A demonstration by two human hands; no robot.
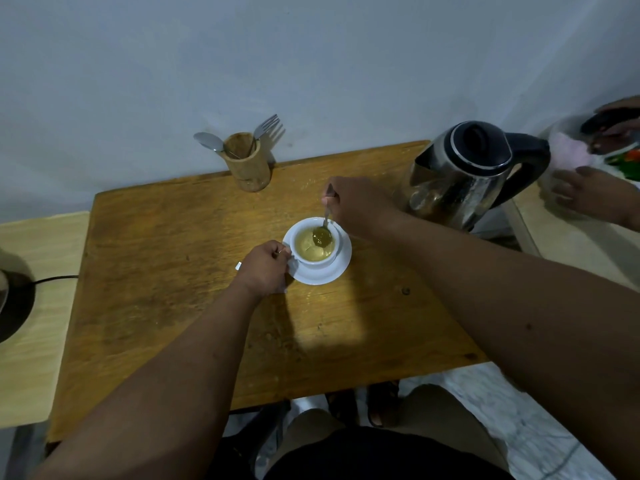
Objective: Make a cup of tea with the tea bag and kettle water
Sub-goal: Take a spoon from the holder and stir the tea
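A white cup of pale yellow-green tea stands on a white saucer in the middle of the wooden table. My left hand grips the cup's handle at its left side. My right hand holds a metal spoon by its stem, with the bowl dipped in the tea. The steel kettle with a black lid and handle stands at the table's back right corner. No tea bag shows in the cup; something white pokes out beneath my left hand.
A wooden holder with a spoon and a fork stands at the back edge by the wall. A black base with a cord sits on a pale side table at left. Another person's hands are at a glass jar at the far right.
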